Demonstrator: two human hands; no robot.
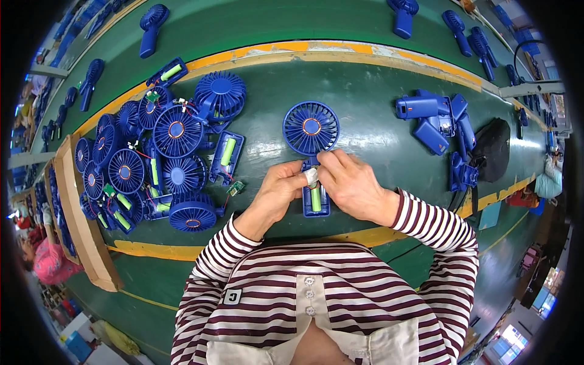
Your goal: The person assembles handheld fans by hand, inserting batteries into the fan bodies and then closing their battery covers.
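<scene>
A blue handheld fan [311, 126] lies in front of me on the green table, its round grille away from me. Its handle is uncovered and shows a light green battery cell [316, 199] inside. My left hand [281, 187] grips the handle from the left, its thumb, with a white wrap, lying over the upper handle. From the right, my right hand [354, 182] has its fingers pinched together at the top of the handle, just below the grille. Whatever sits between those fingertips is hidden.
To the left, blue fans [177, 131] with exposed cells and wires are piled beside a cardboard box [85, 213]. Blue handle covers [431, 135] lie right, near a black object [491, 149]. Finished-looking fans [403, 18] stand on the green belt beyond a yellow-edged rail [340, 50].
</scene>
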